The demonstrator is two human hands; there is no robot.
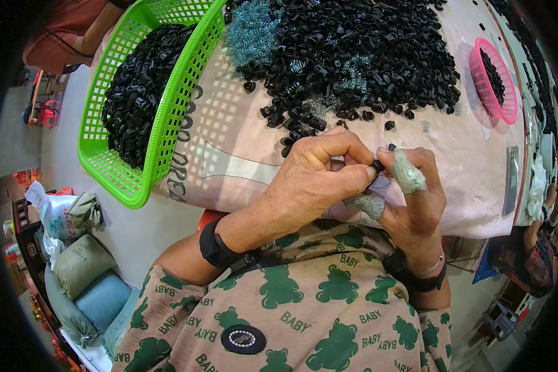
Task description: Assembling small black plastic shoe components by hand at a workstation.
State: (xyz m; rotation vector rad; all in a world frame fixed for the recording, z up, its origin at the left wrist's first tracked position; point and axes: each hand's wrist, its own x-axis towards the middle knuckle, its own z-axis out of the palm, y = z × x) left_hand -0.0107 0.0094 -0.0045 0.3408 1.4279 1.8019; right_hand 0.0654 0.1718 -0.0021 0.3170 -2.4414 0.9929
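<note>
My left hand (313, 177) is closed, its thumb and index finger pinching a small black plastic cord lock piece (377, 166). Facing it, my right hand (418, 198) is curled with thumb and index finger at the same piece; another dark tip shows by its index finger. Pale wrapping covers that index finger and the thumb. Just beyond both hands lies a big heap of loose black cord lock parts (366, 59). A clump of thin bluish metal springs (252, 37) sits at its left side, with more springs scattered through the heap.
A green basket (158, 146) of black parts stands at the table's left. On the right are a pink basket (510, 93) with black pieces and a phone-like flat object (511, 180). Pale cloth (229, 139) covers the table. Other people sit at the far left and right.
</note>
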